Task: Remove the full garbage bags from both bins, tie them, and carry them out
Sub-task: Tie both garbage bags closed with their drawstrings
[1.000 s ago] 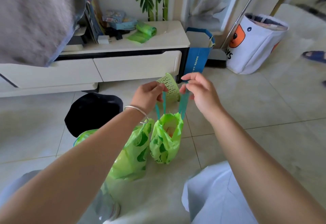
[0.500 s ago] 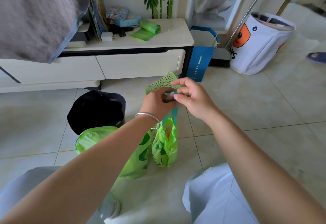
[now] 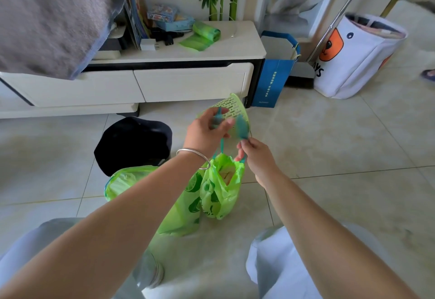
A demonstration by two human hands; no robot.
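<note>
A small green garbage bag point(image 3: 220, 190) hangs just above the floor by its teal drawstrings point(image 3: 241, 125). My left hand point(image 3: 207, 131) pinches one string up high. My right hand point(image 3: 255, 155) grips the other string lower, close to the bag's mouth, which is partly open. A larger green garbage bag point(image 3: 181, 207) stands on the tiles to the left, partly hidden by my left forearm. Behind my hands lies a small green perforated bin point(image 3: 235, 108), tipped on its side. A dark bin point(image 3: 134, 143) stands at the left.
A white TV cabinet point(image 3: 188, 82) runs along the back, with a roll of green bags point(image 3: 204, 33) on top. A blue paper bag point(image 3: 275, 75) and a white tote point(image 3: 353, 56) stand at the right. My knees fill the bottom of the view.
My hands met over the bag with the strings, then separated again: the left rose and the right dropped toward the bag's mouth. The bag's mouth has drawn narrower.
</note>
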